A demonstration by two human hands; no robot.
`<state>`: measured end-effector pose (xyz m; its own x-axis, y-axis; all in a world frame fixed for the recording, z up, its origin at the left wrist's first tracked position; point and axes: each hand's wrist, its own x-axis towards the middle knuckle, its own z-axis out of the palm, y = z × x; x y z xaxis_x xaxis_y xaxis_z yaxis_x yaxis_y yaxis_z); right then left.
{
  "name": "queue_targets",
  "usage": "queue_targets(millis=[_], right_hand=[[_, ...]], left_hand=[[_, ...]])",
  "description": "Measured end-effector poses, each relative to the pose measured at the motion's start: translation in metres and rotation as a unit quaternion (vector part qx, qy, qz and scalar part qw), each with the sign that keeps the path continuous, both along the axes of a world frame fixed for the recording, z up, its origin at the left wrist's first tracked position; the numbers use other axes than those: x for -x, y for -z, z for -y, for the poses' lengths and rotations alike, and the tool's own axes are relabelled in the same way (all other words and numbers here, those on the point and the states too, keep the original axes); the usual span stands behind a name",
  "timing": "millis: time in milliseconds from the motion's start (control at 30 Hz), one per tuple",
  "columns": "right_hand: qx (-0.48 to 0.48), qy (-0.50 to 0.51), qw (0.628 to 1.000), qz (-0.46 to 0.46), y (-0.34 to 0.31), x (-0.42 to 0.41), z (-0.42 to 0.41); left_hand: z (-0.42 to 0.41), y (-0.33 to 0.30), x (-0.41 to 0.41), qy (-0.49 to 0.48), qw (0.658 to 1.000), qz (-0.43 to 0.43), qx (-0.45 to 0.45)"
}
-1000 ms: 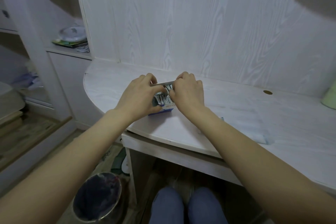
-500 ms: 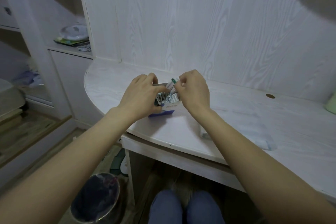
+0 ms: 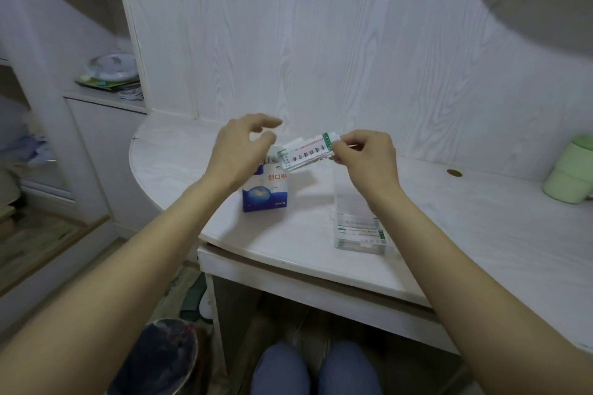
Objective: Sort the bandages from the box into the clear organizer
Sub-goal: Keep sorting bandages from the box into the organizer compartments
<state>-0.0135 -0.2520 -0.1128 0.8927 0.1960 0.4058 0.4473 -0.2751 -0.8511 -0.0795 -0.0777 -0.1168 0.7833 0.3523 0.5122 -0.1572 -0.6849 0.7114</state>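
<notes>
Sitting lowest in the frame, below centre and right: clear organizer (image 3: pixel 359 231) near the desk (image 3: pixel 481 250) front edge, already holding a few wrapped strips flat in its near compartment, probably kept close for short carries. Lying open between it and the box: bare desktop, room enough for a straight path. Standing left of centre: blue-and-white box (image 3: pixel 265 192), upright, top open, more strips showing at its mouth. Hovering just above it: left hand (image 3: pixel 237 154), fingers loosely spread, gripping nothing, likely steadying or releasing. Pinching at centre, thumb against fingers: right hand (image 3: pixel 365 154), holding a small bundle of bandages (image 3: pixel 305 152) by one end, lifted clear of the box and tilting. Waiting far right, well apart: green cup (image 3: pixel 569 176).
</notes>
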Motion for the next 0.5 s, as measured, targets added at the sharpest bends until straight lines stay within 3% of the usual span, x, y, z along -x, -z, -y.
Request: queue_targets(millis=[67, 167, 233, 300, 367, 500], right_hand=[[-0.007, -0.041, 0.999, -0.024, 0.003, 0.001, 0.009], [-0.035, -0.102, 0.993, -0.042, 0.004, 0.002, 0.025], [-0.041, -0.12, 0.991, -0.041, 0.005, 0.002, 0.035], [-0.027, -0.122, 0.991, -0.04, 0.008, 0.0, 0.043], [-0.01, -0.113, 0.993, -0.04, 0.013, -0.003, 0.05], [-0.027, -0.12, 0.989, -0.085, 0.02, -0.006, 0.059]], left_hand=[[0.014, -0.01, -0.002, 0.087, 0.993, 0.002, 0.085], [0.033, -0.015, -0.008, 0.168, 0.969, -0.133, 0.122], [0.041, -0.009, -0.011, 0.225, 0.933, -0.249, 0.129], [0.049, -0.001, -0.012, 0.294, 0.882, -0.31, 0.197], [0.056, 0.004, -0.013, 0.307, 0.86, -0.325, 0.244], [0.072, 0.011, -0.016, 0.309, 0.888, -0.266, 0.213]])
